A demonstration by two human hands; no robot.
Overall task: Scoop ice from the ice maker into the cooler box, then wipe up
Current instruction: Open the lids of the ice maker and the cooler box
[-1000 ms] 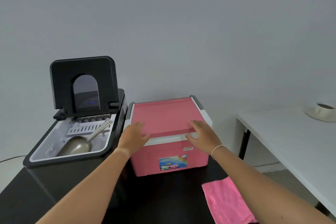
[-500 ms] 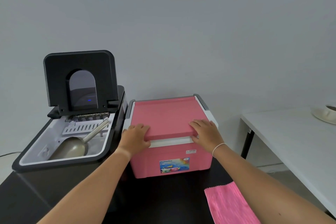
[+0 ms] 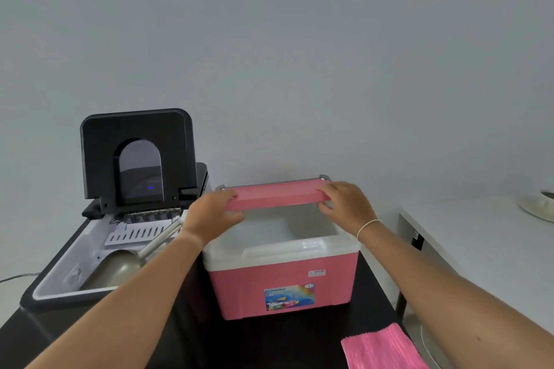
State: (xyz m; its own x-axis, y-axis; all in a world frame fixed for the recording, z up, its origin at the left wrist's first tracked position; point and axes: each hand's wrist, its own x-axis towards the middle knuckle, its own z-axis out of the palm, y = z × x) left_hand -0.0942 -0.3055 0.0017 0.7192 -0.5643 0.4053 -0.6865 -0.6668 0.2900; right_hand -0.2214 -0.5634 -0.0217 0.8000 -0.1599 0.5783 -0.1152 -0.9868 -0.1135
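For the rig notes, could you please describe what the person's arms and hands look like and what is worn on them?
Both forearms are bare, with no sleeves in view. The left hand wears nothing visible. The right hand has a thin white band around its wrist. No gloves show.

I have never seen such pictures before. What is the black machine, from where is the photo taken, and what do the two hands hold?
The camera sits on the person's head and looks forward and down, so you see their own arms. The black machine is an ice maker with its lid standing open; a metal scoop lies inside its white basin. Beside it on the dark table stands a pink cooler box. The left hand and the right hand each grip one end of the cooler's pink lid, raised above the open box. The inside looks white; I cannot tell if ice is there. A pink cloth lies at the front right.
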